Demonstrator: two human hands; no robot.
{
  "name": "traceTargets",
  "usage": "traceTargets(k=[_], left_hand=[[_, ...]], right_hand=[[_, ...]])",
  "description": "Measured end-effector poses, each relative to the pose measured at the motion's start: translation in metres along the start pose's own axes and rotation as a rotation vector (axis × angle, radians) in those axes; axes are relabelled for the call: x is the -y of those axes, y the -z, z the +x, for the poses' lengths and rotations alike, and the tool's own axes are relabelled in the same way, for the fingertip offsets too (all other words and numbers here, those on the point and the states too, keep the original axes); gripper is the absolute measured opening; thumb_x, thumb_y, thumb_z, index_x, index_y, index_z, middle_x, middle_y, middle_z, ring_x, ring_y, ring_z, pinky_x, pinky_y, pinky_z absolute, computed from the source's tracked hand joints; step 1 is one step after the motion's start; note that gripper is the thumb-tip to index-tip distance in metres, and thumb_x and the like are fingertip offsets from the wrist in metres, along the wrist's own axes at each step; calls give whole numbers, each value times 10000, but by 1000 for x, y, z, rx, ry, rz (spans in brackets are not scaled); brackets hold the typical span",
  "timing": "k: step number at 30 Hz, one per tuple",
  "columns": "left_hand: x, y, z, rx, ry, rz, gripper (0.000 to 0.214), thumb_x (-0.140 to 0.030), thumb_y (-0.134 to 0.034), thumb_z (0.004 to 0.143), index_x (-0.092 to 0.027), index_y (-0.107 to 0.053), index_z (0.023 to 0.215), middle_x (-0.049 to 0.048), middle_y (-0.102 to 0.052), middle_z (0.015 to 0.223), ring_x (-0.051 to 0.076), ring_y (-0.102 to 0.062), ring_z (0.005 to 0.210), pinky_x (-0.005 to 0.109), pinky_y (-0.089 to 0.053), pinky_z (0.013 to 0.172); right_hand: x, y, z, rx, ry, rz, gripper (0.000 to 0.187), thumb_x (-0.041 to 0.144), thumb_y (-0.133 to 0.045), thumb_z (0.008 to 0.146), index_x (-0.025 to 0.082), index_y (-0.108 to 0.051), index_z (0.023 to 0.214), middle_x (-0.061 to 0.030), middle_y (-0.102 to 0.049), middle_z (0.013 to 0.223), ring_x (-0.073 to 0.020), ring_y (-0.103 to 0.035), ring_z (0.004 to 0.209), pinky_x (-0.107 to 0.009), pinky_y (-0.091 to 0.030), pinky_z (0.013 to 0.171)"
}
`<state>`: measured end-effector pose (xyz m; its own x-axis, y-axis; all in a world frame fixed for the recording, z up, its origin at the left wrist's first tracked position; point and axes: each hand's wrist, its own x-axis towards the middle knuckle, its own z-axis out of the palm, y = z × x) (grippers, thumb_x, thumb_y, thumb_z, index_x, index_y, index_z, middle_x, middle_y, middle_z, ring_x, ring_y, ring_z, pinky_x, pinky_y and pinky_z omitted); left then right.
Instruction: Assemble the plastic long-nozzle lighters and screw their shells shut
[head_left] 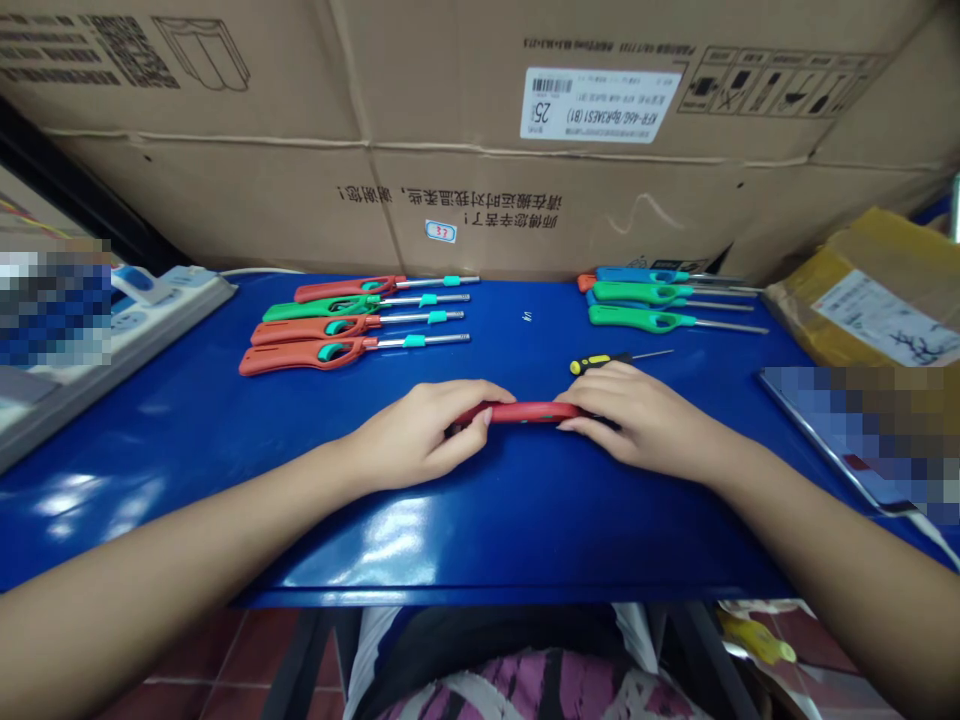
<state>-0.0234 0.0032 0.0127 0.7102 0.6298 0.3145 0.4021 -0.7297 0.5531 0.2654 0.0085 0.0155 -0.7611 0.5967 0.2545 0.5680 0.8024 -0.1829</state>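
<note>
A red lighter handle [523, 412] is held level just above the blue table, its narrow edge toward me. My left hand [431, 430] pinches its left end between thumb and fingers. At the other end, my right hand [630, 418] grips it, hiding whatever lies beyond. Just behind my right hand lies a black and yellow screwdriver [600, 362], its shaft pointing right. Several long-nosed gas lighters, among them a front orange one [300, 355], lie in a row at the back left. More lighters, including a green one [641, 318], are grouped at the back right.
A large cardboard box [450, 170] walls off the back of the blue table [480, 540]. On the left edge sits a white power strip [135, 320]. A phone [840, 440] with a cable and a yellow-wrapped parcel [862, 290] are at the right.
</note>
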Motion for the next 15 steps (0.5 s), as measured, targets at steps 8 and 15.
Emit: traceTargets(k=[8, 15], left_hand=[[8, -2, 2, -46, -30, -1, 277, -306, -583, 991, -160, -698, 1196, 83, -760, 1098, 179, -711, 936, 261, -534, 851], [18, 7, 5, -226, 56, -10, 227, -304, -679, 907, -135, -773, 1026, 69, -797, 956, 182, -734, 786, 240, -539, 693]], right_hand=[[2, 2, 0, 46, -7, -45, 301, 414, -575, 993, 176, -671, 1150, -101, -741, 1046, -243, -665, 982, -385, -452, 890], [-23, 31, -15, 153, -242, -211, 241, 317, -614, 887, 185, -666, 1081, -101, -730, 1026, -272, -664, 927, -383, -429, 806]])
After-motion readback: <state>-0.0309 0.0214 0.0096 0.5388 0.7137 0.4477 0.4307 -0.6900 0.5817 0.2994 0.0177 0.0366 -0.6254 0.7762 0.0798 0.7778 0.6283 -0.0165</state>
